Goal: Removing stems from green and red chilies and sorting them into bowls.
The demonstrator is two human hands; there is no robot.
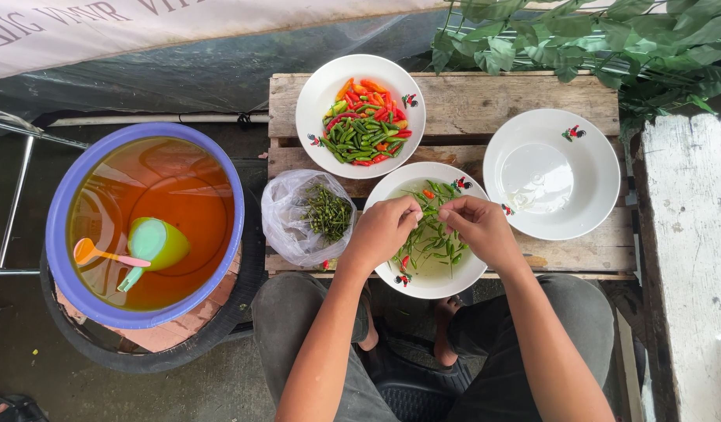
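Both hands meet over the near bowl [470,277]: my left hand [382,231] and right hand [479,228] pinch one green chili [428,212] between fingertips, its length running crosswise from one to the other. That bowl holds wet chilies (mostly green); the far bowl [313,101] holds more chilies, the right bowl [591,203] a little water, the plastic bag [286,219] stems.

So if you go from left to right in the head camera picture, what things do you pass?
Purple basin → green scoop → plastic bag of stems → left hand → right hand → empty white bowl → white wall.
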